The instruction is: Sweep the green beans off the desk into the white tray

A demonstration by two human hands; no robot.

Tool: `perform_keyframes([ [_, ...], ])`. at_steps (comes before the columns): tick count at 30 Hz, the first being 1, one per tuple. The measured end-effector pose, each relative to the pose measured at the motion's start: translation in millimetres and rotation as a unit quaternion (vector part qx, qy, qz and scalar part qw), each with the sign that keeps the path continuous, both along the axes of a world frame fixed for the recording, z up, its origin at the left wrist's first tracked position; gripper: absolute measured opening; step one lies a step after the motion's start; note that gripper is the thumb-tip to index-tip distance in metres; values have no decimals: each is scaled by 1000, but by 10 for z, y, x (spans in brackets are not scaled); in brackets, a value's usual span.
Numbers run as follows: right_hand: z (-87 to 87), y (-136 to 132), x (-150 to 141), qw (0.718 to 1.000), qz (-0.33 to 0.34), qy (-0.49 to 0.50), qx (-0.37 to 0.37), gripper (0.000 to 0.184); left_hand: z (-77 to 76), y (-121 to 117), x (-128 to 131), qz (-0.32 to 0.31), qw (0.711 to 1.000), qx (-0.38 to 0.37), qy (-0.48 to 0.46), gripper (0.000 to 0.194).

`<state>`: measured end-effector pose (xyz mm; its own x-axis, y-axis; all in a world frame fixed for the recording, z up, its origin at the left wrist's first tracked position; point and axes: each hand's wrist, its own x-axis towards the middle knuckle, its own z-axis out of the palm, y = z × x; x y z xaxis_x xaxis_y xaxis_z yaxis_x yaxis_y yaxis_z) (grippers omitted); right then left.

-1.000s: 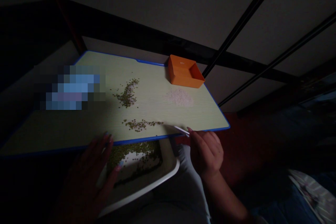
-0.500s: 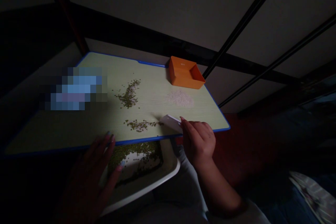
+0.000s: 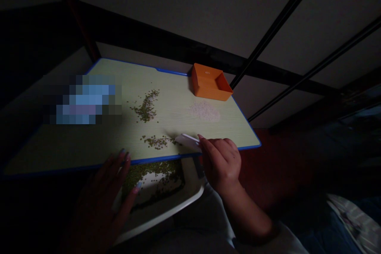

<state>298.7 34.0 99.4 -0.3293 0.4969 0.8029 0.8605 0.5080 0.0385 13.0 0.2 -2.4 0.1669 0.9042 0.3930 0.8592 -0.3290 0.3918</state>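
My right hand (image 3: 224, 162) is closed on a flat white card-like piece (image 3: 188, 141), its far edge down on the pale tabletop (image 3: 175, 121). That edge touches a small strip of mixed green and whitish grains (image 3: 157, 142). Behind it lies a larger pile of green grains (image 3: 146, 109) with some pale ones among them. To the right is a pile of whitish grains (image 3: 204, 111). My left hand (image 3: 107, 194) is dim, with fingers apart, resting by the table's blue front edge and over a white tub (image 3: 190, 196) of green grains.
An orange open box (image 3: 212, 82) stands at the table's back right corner. A pixelated bluish patch (image 3: 89, 101) covers something at the left. A wall with dark strips rises behind the table. Striped cloth (image 3: 354, 218) lies at the lower right.
My right hand has moved slightly left with the white piece, bringing its edge closer to the front strip of grains. My left hand stays in place.
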Motion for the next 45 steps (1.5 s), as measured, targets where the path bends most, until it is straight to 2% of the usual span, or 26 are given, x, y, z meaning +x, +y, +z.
perform_keyframes([
  [4,1,-44,59,1000,10,23,-4,21,3,-6,-9,-8,1000,5,-7,70],
  [10,15,-125,201,999,-32,38,9,15,2,10,3,-5,1000,7,-9,70],
  [16,-8,-354,258,1000,11,2,-16,17,6,-6,8,0,1000,-3,-8,69],
  [21,-94,-448,253,998,37,-4,-42,20,3,9,17,-2,1000,9,-10,69],
  [26,-150,-434,259,998,32,-10,-47,25,8,15,15,3,1000,3,-9,68],
  [41,-198,-312,300,999,-14,-32,-29,21,15,5,21,8,1000,-13,-15,68],
  [45,-224,-302,292,999,5,-30,-33,22,11,2,6,8,1000,-17,-12,69],
])
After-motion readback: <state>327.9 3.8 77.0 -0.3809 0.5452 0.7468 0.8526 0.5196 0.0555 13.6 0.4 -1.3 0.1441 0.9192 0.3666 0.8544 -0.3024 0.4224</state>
